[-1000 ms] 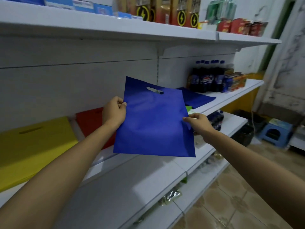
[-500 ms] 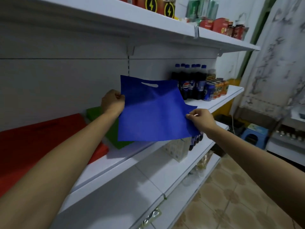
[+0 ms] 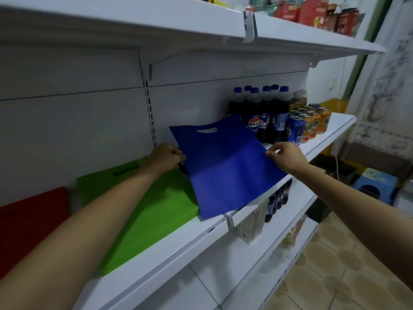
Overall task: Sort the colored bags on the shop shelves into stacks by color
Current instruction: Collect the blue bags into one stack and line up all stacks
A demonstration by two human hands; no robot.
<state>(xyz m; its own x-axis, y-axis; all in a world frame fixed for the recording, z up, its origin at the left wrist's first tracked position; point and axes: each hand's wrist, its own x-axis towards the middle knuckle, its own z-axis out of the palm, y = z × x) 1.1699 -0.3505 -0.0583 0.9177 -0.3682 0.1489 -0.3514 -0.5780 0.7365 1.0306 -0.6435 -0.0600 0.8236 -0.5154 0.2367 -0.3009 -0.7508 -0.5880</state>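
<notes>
A flat blue bag (image 3: 223,168) with a cut-out handle is held over the middle shelf (image 3: 169,249), tilted with its handle end toward the back wall. My left hand (image 3: 166,156) grips its left edge and my right hand (image 3: 285,156) pinches its right edge. The bag's lower corner overlaps the right end of a stack of green bags (image 3: 147,211) lying on the shelf. Left of the green stack lies a stack of red bags (image 3: 29,224). Whatever lies under the blue bag is hidden.
Dark cola bottles (image 3: 266,117) and drink cans (image 3: 310,126) stand on the same shelf just right of the blue bag. Red packets (image 3: 312,12) sit on the top shelf. More bottles stand on the lower shelf (image 3: 279,198). A blue stool (image 3: 375,186) is on the tiled floor.
My view and both hands have moved right along the shelf with the blue bag. The bag has tipped from upright toward flat and come down beside the green stack. The yellow stack has left the view.
</notes>
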